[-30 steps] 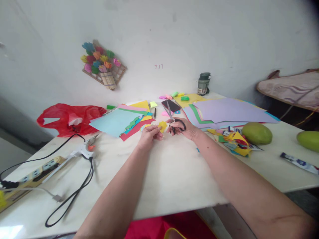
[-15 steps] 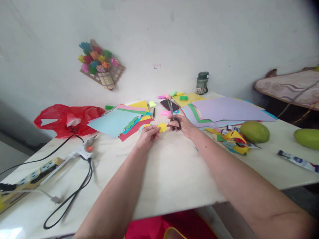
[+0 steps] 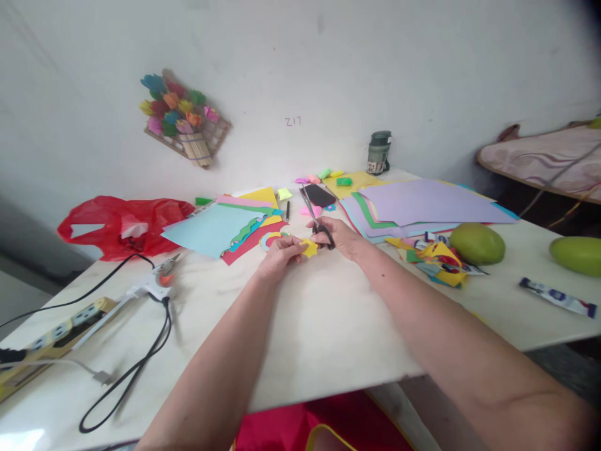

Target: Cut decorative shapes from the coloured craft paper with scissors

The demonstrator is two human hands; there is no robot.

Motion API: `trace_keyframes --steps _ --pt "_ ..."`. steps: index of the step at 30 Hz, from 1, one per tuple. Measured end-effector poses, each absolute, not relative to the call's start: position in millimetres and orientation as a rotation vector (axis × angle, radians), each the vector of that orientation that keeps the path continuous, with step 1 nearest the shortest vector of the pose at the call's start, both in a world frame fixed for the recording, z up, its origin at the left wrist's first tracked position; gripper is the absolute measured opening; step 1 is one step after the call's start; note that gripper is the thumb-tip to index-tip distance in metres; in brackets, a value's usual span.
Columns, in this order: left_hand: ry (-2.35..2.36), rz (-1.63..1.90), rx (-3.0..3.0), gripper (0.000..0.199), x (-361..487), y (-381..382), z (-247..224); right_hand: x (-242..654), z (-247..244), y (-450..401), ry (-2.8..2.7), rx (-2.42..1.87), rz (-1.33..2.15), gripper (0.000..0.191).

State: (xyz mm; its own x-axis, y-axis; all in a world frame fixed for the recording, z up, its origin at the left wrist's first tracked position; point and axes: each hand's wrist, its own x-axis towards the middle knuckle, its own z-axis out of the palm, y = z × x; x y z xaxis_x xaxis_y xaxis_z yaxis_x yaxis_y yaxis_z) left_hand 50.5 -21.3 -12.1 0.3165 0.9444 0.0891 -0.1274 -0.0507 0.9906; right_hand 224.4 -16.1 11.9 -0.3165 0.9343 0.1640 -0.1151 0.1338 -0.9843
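Between finger and thumb, my left hand [image 3: 280,257] pinches a small yellow paper cutout [image 3: 310,248] with a scalloped, flower-like edge. My right hand [image 3: 339,237] is closed round the black handles of a pair of scissors [image 3: 310,203], whose blades point up and away, toward the wall. Fingers of my right hand lie close against the cutout's right side; whether they touch it I cannot tell. Just behind my left hand, a ring-shaped paper piece [image 3: 268,238] with pale edging lies on the table.
Coloured sheets [image 3: 211,228] lie left, with more [image 3: 432,202] at right. A phone [image 3: 318,195] rests behind the scissors. Paper scraps [image 3: 441,260] and a green mango [image 3: 477,244] sit right. A glue gun [image 3: 157,285], its cable and a power strip [image 3: 56,338] occupy the left side.
The scissors have tilted left, their blades now leaning over the phone's left edge. The yellow cutout has turned and shifted slightly lower, with my right hand closer to it. The view has moved slightly.
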Motion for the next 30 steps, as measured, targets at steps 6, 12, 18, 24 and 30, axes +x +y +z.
trace_keyframes --steps 6,12,18,24,30 --pt "0.840 1.116 1.268 0.024 51.4 -22.0 -11.2 219.6 13.4 -18.6 -1.403 -0.853 1.346 0.033" --pt "0.835 1.158 1.191 0.028 53.9 -22.7 -10.0 216.4 11.2 -16.5 -1.392 -0.885 1.275 0.033" --pt "0.837 1.146 1.175 0.031 53.5 -22.7 -8.9 212.0 12.4 -17.4 -1.344 -0.930 1.219 0.033" --pt "0.835 1.196 1.189 0.033 53.2 -23.9 -7.8 210.5 13.6 -19.2 -1.365 -0.944 1.209 0.032" --pt "0.842 1.331 1.129 0.036 50.2 -20.1 -7.7 218.3 17.0 -21.6 -1.473 -1.081 1.257 0.028"
